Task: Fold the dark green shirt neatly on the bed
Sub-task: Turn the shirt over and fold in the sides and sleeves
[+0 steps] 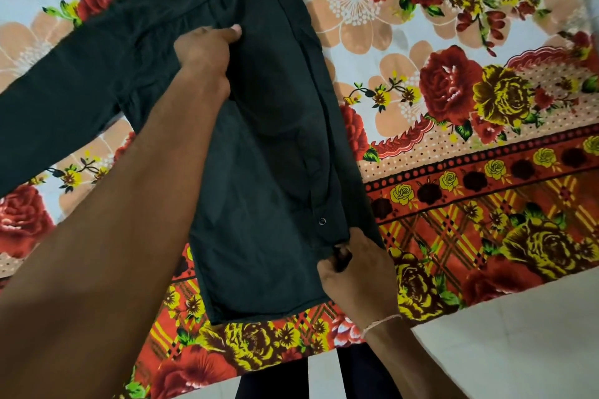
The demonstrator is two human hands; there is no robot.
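Note:
The dark green shirt (269, 146) lies flat on the bed, running from the top middle down to the near edge. One long sleeve (58, 100) stretches out to the left. Its right side is folded inward, and a snap button shows near the lower right edge. My left hand (207, 48) rests on the upper middle of the shirt, fingers closed and pinching the cloth. My right hand (353, 266) grips the shirt's lower right corner at the hem.
A floral bedsheet (453, 107) with red and yellow roses covers the bed. Its patterned border (486, 220) runs along the near edge. Pale floor (502, 350) lies below right, and my dark trouser legs (324, 376) stand against the bed.

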